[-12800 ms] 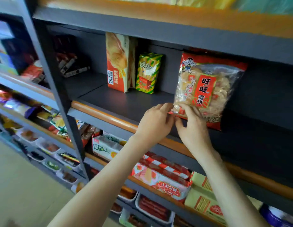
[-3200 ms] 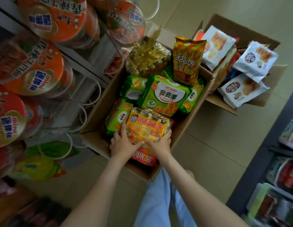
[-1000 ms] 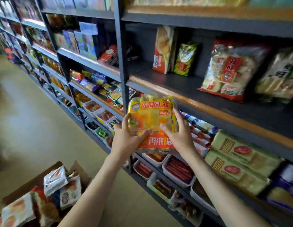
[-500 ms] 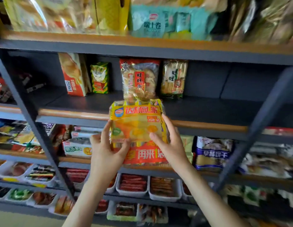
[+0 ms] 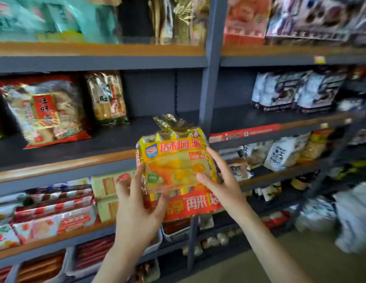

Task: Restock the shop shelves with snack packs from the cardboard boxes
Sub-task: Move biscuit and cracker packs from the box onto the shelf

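Holding the pack (image 5: 176, 162) upright before the shelf (image 5: 116, 139), seen from my head camera, I have my left hand (image 5: 137, 211) pinching its lower left edge. My right hand (image 5: 225, 186) clasps its right side, thumb on the front, so the label faces out for display. The pack hangs in the air just short of the shelf lip, beside the post (image 5: 210, 88). The bare stretch right of the crackers (image 5: 45, 111) looks like its spot, I judge.
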The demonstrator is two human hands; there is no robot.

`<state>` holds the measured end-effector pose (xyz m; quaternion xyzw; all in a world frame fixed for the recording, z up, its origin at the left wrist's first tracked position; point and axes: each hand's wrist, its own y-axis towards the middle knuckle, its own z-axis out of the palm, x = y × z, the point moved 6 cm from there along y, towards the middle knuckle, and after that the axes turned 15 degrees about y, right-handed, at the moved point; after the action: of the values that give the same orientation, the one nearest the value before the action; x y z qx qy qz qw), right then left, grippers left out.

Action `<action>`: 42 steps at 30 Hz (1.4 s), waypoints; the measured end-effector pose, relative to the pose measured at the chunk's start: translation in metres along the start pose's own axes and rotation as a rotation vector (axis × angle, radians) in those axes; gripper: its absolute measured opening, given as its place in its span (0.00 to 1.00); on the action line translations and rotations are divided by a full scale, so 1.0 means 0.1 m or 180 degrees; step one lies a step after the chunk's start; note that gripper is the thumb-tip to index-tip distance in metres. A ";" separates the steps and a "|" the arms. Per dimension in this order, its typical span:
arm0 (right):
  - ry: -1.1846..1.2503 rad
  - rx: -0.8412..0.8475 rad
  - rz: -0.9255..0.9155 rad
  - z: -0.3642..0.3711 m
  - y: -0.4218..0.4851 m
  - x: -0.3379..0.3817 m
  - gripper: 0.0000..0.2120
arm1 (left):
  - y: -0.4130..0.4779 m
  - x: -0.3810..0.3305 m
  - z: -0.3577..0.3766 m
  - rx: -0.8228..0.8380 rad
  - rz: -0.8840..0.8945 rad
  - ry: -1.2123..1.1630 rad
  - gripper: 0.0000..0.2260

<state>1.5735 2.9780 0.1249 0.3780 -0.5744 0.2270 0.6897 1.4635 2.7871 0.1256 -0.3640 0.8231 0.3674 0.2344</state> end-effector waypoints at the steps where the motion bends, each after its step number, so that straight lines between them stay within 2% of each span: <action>1: 0.0010 -0.0064 0.0010 -0.28 -0.03 0.00 0.32 | -0.02 -0.18 0.19 0.0054 0.0064 -0.0021 0.35; 7: 0.0012 -0.0415 0.0006 -1.77 -0.08 0.08 0.35 | -0.03 -1.24 1.29 0.0337 0.0235 -0.0221 0.34; 13: -0.0045 -0.0578 -0.0049 -2.64 0.12 0.14 0.37 | 0.16 -1.91 1.91 0.0474 0.0423 -0.0258 0.32; 18: -0.0416 -0.0169 -0.0065 -2.84 0.64 0.24 0.49 | 0.63 -2.27 2.06 0.0178 0.0736 -0.0140 0.30; 22: -0.0893 -0.0014 -0.0023 -2.87 1.13 0.40 0.58 | 1.16 -2.38 2.13 0.0192 0.0794 -0.0011 0.30; 30: -0.1029 0.0059 -0.0034 -2.95 2.06 0.67 0.54 | 2.04 -2.56 2.28 0.0244 0.0857 0.0211 0.30; 37: -0.1079 0.0180 0.0183 -3.16 2.58 0.48 0.52 | 2.38 -2.48 2.70 0.0927 0.0703 0.0162 0.41; 42: -0.1242 0.0307 0.0248 -3.34 2.86 0.37 0.52 | 2.56 -2.53 3.00 0.1020 0.0538 0.0272 0.43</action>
<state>1.5757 3.4096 0.2171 0.4249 -0.6997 0.2032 0.5371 1.4594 3.2470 0.2163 -0.2669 0.9080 0.2341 0.2225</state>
